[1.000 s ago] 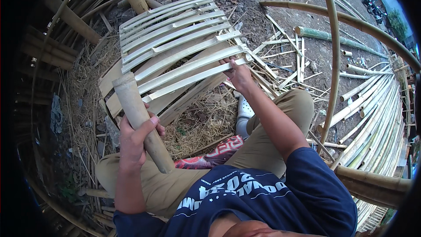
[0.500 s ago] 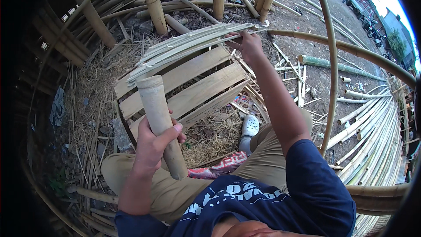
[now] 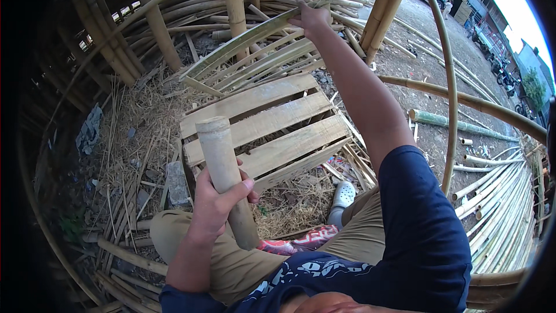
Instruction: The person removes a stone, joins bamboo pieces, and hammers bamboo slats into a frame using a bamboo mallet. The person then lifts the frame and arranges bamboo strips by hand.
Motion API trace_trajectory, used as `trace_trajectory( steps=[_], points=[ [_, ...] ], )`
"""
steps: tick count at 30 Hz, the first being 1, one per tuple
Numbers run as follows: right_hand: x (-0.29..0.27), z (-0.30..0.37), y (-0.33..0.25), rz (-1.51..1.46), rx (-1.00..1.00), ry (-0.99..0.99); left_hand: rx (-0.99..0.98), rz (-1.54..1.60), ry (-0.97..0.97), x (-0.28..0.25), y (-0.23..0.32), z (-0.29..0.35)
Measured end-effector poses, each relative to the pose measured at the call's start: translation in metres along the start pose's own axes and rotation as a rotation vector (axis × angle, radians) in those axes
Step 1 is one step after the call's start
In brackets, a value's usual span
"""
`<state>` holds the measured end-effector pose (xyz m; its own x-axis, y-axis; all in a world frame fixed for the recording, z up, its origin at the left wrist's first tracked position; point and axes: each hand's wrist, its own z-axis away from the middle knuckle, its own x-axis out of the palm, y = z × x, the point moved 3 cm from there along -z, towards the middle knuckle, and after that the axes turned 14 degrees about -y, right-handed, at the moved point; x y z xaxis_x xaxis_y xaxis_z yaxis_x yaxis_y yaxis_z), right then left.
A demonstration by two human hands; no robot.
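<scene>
My left hand (image 3: 223, 202) is wrapped round a short, thick bamboo tube (image 3: 220, 150), which stands tilted above my lap in front of the slatted wooden crate (image 3: 295, 133). With my right arm stretched far forward, my right hand (image 3: 313, 20) grips the far end of a split bamboo piece (image 3: 237, 43). That piece is splayed into several long pale strips (image 3: 272, 61). They fan out beyond the crate's far edge, and a shorter strip end (image 3: 200, 86) sticks out at the left. Part of the grip is hidden behind the back of my hand.
Upright bamboo posts (image 3: 236, 11) stand ahead, with stacked poles behind them. A bent bamboo pole (image 3: 449, 98) arches at the right, near a bundle of cut poles (image 3: 498, 197). Straw and bamboo scraps litter the ground. A grey block (image 3: 177, 182) lies left of the crate.
The split bamboo has gone from lying across the crate's top to beyond its far edge, its strips fanned wider. My right hand has reached farther forward; my left hand keeps its hold on the tube.
</scene>
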<state>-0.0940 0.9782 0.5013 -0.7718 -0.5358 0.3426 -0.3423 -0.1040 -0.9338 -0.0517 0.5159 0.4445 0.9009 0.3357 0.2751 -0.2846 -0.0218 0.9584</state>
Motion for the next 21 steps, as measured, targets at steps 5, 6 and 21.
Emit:
trace_trajectory(
  steps=[5,6,21],
  points=[
    [0.03,-0.031,-0.006,0.039,-0.068,-0.106,0.004,0.001,0.026,-0.012,-0.001,-0.005],
    [0.04,-0.036,-0.007,0.044,-0.055,-0.067,0.001,-0.007,0.037,-0.015,0.0,-0.004],
    [0.144,-0.088,-0.054,0.271,-0.159,-0.345,-0.071,-0.06,0.108,-0.042,-0.002,-0.027]
  ],
)
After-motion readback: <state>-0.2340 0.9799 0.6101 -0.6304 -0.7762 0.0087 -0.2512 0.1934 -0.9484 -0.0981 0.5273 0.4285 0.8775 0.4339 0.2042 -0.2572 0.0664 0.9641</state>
